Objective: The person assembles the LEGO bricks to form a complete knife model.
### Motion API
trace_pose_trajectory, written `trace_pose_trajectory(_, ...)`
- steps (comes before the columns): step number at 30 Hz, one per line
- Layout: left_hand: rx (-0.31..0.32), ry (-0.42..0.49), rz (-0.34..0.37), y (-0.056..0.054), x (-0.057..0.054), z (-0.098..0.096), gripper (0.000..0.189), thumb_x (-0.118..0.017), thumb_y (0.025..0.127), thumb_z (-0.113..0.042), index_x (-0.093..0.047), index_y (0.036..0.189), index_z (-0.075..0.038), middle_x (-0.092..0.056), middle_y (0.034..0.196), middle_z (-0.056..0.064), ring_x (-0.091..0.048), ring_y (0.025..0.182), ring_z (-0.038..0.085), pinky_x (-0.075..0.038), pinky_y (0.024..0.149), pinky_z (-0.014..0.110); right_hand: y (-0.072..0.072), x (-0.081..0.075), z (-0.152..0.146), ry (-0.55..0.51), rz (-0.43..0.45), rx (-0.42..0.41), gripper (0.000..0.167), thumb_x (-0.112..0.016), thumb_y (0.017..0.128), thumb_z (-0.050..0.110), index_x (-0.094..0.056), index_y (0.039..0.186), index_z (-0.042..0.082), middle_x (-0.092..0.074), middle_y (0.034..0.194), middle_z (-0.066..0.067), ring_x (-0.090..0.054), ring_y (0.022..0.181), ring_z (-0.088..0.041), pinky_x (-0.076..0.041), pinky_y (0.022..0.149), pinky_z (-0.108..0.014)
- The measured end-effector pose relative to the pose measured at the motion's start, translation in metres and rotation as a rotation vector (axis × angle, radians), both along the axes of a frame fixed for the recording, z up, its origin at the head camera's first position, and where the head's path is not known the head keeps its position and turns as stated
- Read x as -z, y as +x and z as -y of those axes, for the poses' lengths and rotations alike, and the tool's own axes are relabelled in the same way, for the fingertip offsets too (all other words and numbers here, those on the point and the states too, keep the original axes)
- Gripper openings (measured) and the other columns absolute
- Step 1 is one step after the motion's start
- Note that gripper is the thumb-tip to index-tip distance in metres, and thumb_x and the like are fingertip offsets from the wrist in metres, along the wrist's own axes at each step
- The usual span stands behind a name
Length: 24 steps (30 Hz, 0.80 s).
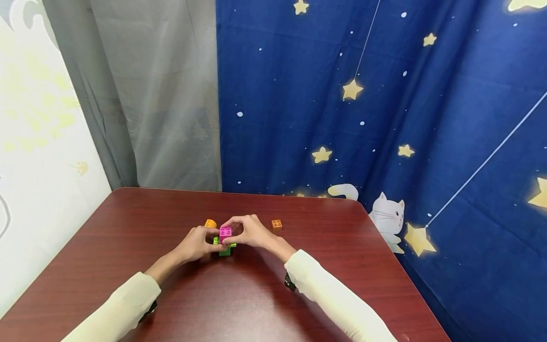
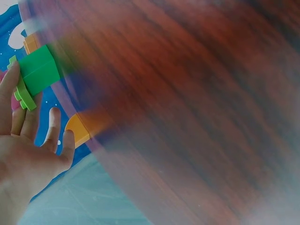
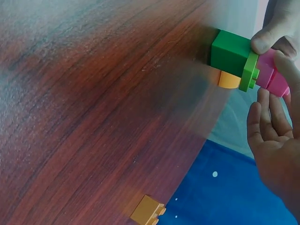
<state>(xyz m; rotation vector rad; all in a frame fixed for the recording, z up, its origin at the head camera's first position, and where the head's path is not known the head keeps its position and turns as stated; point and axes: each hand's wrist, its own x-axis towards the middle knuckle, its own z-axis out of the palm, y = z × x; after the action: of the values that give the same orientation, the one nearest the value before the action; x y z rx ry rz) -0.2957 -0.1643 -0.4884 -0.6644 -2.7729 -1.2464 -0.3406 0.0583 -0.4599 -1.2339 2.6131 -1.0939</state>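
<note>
A small stack of toy building bricks stands upright on the table, between both hands. It has a green block [image 3: 229, 51] at the bottom, a lime flat piece [image 3: 249, 75] over that, and pink bricks [image 1: 225, 231] on top. My left hand [image 1: 195, 244] grips the stack from the left, its thumb near the joint of the lime piece and the green block. From the other side my right hand [image 1: 251, 232] pinches the upper pink brick between thumb and index finger, with the other fingers loosely bent. Fingers hide part of the pink bricks.
Just behind the left hand lies a yellow-orange rounded brick [image 1: 210, 223]. An orange studded brick [image 1: 277, 224] sits to the right of the hands. Both rest on the reddish-brown table [image 1: 239, 299], whose far edge meets a blue star-patterned curtain [image 1: 278, 118] and a grey one [image 1: 166, 118].
</note>
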Motion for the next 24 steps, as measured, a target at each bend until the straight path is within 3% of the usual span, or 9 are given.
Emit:
trace_pose_trajectory(11, -0.027, -0.025, -0.007, 0.0000, -0.0009, -0.0011, 0.029, -0.089, 0.084, -0.032, -0.078, 0.103, -0.013, -0.070, 0.086, -0.006, -0.058, 0.078, 0.013, -0.052, 0.073, 0.028, 0.0010, -0.0015, 0.0018, 0.030, -0.020, 0.037, 0.040, -0.094, 0.078, 0.028, -0.078, 0.114, 0.020, -0.078, 0.097, 0.010, -0.068, 0.084, 0.008, -0.053, 0.079, -0.015)
trace_pose_trajectory(24, -0.011, -0.033, -0.004, 0.0014, -0.0024, -0.0002, 0.033, -0.088, 0.084, -0.034, -0.078, 0.106, -0.011, -0.072, 0.089, -0.005, -0.060, 0.081, 0.014, -0.054, 0.076, 0.031, 0.0031, 0.0001, 0.0018, 0.006, 0.021, 0.063, 0.040, -0.094, 0.078, 0.029, -0.079, 0.114, 0.020, -0.077, 0.091, 0.011, -0.070, 0.080, 0.002, -0.053, 0.075, -0.015)
